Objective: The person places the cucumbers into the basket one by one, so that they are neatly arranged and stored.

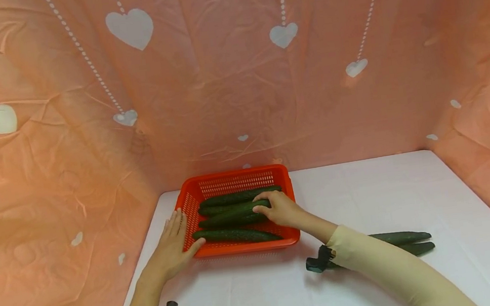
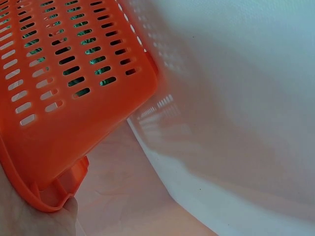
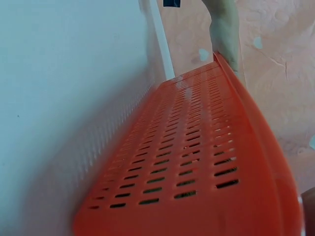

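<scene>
A red plastic basket [image 1: 247, 247] with slotted walls stands on the white table and holds several dark green cucumbers. My right hand [image 1: 284, 209] reaches over the basket's right side and grips the right end of a cucumber [image 1: 230, 217] lying above others. In front of it, another cucumber [image 1: 236, 234] lies along the near wall. With fingers straight, my left hand [image 1: 169, 249] rests on the basket's left rim, thumb towards the near corner. The left wrist view shows part of that hand [image 2: 54, 221] against the rim; the right wrist view shows mostly the basket's outer wall [image 3: 197, 211].
Two cucumbers [image 1: 404, 237] lie on the table [image 1: 262, 294] at the right, partly hidden behind my right sleeve [image 1: 378, 264]. A pink cloth [image 1: 237, 92] with white hearts hangs behind the table and along both sides.
</scene>
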Demonstrator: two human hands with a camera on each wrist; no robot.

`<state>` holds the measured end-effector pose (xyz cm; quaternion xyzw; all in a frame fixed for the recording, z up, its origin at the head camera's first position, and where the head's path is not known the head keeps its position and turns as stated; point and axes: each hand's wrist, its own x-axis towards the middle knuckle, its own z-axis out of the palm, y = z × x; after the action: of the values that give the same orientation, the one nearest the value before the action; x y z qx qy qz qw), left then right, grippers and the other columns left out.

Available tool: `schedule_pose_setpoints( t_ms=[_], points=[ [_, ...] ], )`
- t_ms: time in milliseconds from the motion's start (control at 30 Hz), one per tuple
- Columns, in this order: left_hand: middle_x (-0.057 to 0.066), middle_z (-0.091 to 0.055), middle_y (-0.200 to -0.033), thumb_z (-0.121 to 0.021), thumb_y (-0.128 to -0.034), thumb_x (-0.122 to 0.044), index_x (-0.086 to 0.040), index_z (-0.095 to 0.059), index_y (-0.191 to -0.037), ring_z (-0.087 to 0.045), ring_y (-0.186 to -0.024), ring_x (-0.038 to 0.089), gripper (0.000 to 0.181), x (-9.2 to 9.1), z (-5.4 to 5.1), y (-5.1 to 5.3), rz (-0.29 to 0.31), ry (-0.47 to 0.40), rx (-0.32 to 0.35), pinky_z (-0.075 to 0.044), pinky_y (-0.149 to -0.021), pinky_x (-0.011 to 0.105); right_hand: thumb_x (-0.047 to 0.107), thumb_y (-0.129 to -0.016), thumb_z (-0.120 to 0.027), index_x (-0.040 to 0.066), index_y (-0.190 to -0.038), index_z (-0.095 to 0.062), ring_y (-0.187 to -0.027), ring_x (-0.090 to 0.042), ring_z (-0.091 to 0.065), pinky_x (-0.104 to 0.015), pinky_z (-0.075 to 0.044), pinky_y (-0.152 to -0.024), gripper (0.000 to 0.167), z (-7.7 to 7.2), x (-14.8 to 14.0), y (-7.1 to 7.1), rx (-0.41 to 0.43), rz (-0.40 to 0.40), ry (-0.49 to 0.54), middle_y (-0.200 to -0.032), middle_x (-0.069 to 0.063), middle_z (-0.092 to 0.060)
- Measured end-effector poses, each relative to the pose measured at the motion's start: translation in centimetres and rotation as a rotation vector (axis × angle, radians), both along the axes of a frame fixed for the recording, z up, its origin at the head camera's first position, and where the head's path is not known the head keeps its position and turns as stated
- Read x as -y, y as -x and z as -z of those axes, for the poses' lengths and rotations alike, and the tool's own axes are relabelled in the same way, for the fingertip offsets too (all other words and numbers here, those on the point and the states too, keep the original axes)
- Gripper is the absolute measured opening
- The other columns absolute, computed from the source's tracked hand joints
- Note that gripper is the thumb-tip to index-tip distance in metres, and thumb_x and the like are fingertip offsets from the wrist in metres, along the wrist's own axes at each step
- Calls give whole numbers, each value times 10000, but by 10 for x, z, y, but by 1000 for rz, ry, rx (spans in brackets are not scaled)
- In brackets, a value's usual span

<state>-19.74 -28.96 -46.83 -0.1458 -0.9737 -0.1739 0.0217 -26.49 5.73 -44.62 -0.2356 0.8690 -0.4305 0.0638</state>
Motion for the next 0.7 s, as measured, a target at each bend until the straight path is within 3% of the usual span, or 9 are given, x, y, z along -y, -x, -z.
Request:
schedule_pose_setpoints(
  t_ms=[333,400,500,567,600,700],
  points=[
    [278,-39,-1773,-585,-1058,-575,118,-171,-1658,2,-1645,460,1006,-1,-3,-1,-7,0,20,-33,-1331,588,262,-1043,-735,43,-1339,-735,-477,-119,-214,-273,-240,-498,369,4,10,1,-14,-1,-55,-488,18,-366],
    [278,-39,-1773,-583,-1058,-577,119,-170,-1657,2,-1646,460,1007,0,-2,0,-5,4,19,-32,-1331,587,266,-1028,-755,59,-1325,-750,-519,-138,-362,-287,-350,-548,361,3,11,1,-34,6,-86,-533,-22,-498],
    [268,-29,-1777,-581,-1058,-578,112,-164,-1662,11,-1649,449,1007,1,-1,0,-6,7,23,-15,-1340,555,253,-1012,-776,67,-1308,-762,-825,-253,-681,-387,-577,-789,349,2,10,2,-67,3,-120,-856,-108,-759],
    [276,-40,-1773,-586,-1059,-570,118,-169,-1658,-2,-1646,457,1003,1,-1,0,-2,7,15,-17,-1340,551,236,-1012,-777,63,-1305,-761,-1142,-315,-712,-468,-573,-1026,341,0,6,2,-81,-7,-124,-1128,-126,-793],
    [280,-46,-1771,-590,-1058,-563,121,-175,-1656,-10,-1645,462,999,1,-1,0,-2,4,12,-20,-1341,550,225,-1012,-776,57,-1306,-758,-1229,-326,-693,-496,-555,-1073,340,-1,4,3,-82,-13,-117,-1227,-121,-778],
    [293,-63,-1766,-593,-1060,-550,130,-187,-1650,-28,-1640,475,988,1,-1,0,4,-2,-1,-41,-1336,571,207,-1020,-764,45,-1312,-746,-1275,-323,-676,-517,-529,-1111,335,-7,-8,4,-81,-17,-96,-1299,-116,-755]
  ],
)
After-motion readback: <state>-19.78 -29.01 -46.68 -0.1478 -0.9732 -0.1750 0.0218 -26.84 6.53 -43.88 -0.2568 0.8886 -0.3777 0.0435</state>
